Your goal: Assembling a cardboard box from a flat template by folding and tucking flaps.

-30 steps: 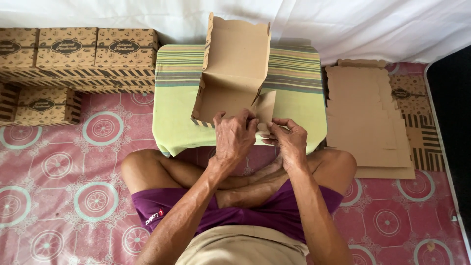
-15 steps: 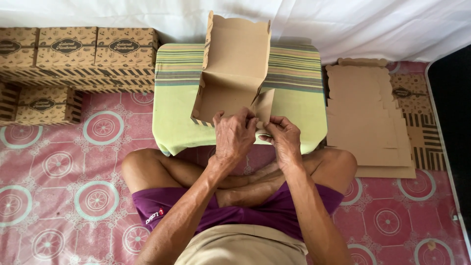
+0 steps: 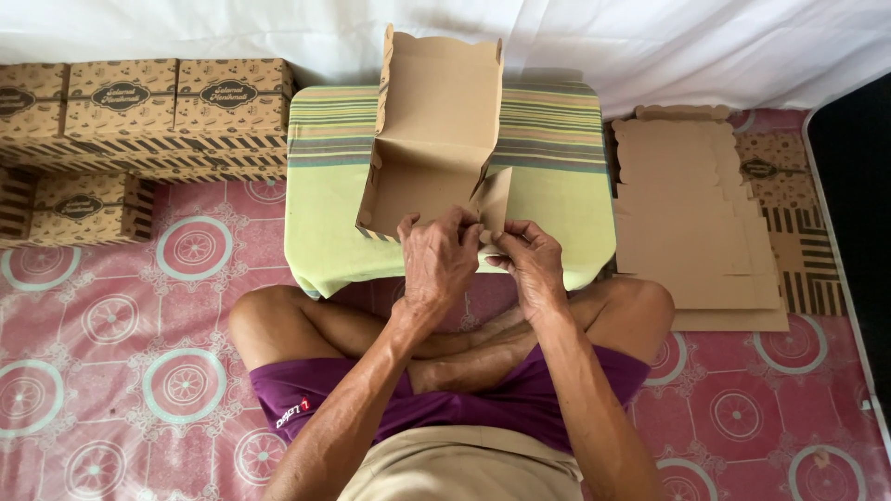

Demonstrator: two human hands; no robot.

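Bright even daylight, soft shadows, sharp focus.

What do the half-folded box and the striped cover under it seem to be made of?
The half-folded box looks like brown cardboard, matte, with sharp creases and die-cut edges. The striped cover looks like woven cloth, soft and dull, draping over the edge.

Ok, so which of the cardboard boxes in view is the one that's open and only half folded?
The plain brown box on the green striped cushion, held by both hands; the finished boxes stacked at left are closed and printed.
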